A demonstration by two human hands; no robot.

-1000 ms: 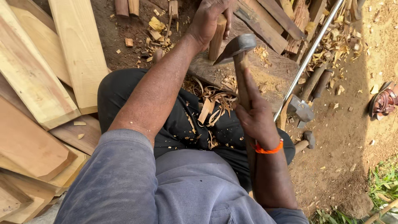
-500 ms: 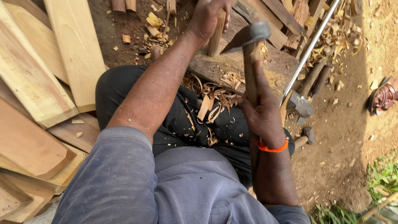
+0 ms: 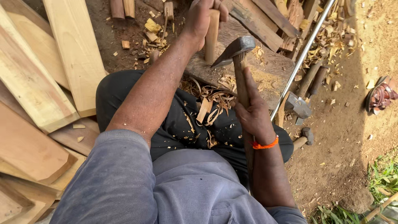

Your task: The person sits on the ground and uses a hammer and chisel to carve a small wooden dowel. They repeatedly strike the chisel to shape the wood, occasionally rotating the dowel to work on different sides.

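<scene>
Your left hand (image 3: 204, 18) clasps the stick (image 3: 212, 35) upright on the block (image 3: 265, 70); your right hand (image 3: 253, 114) grips the hatchet (image 3: 232, 52) beside it. Shavings (image 3: 209, 101) litter your lap (shaping seems underway, unfinished).

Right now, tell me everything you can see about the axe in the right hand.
The axe is a small hatchet with a dull grey metal head and a plain brown wooden handle. Its blade points left toward the upright wooden peg that the left hand grips on the chopping block. The right hand wraps the handle about midway, thumb laid up along it. The head is above the block, beside the peg; whether it touches the peg cannot be told.
</scene>
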